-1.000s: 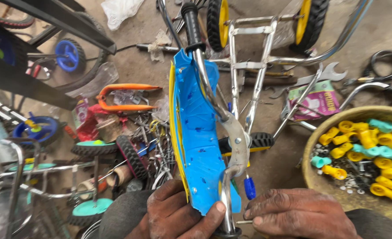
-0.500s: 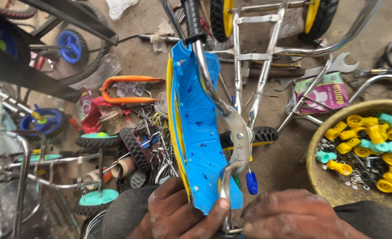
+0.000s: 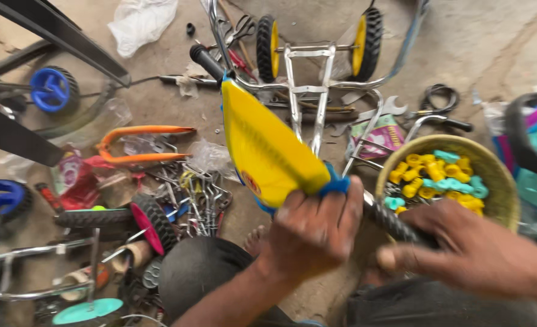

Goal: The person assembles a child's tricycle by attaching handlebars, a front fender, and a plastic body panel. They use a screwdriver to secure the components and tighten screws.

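Note:
A yellow and blue plastic panel (image 3: 265,148) is fixed to a chrome handlebar (image 3: 232,79) with black grips. My left hand (image 3: 314,233) clutches the panel's near end, where blue plastic shows. My right hand (image 3: 462,251) is wrapped around the handlebar's near black grip (image 3: 393,224). The far grip (image 3: 205,60) points away over the floor. Both hands are blurred by motion.
A small chrome frame (image 3: 308,79) with two yellow-hubbed wheels lies ahead. A round basket (image 3: 499,175) of yellow and teal plastic parts sits to the right. Orange bracket (image 3: 138,145), loose hooks, wheels (image 3: 150,221), spanner (image 3: 390,109) and bags litter the floor on the left.
The panel and handlebar have been turned over, so the yellow face now shows instead of the blue. My left hand shifted onto the panel's end and my right hand took the grip.

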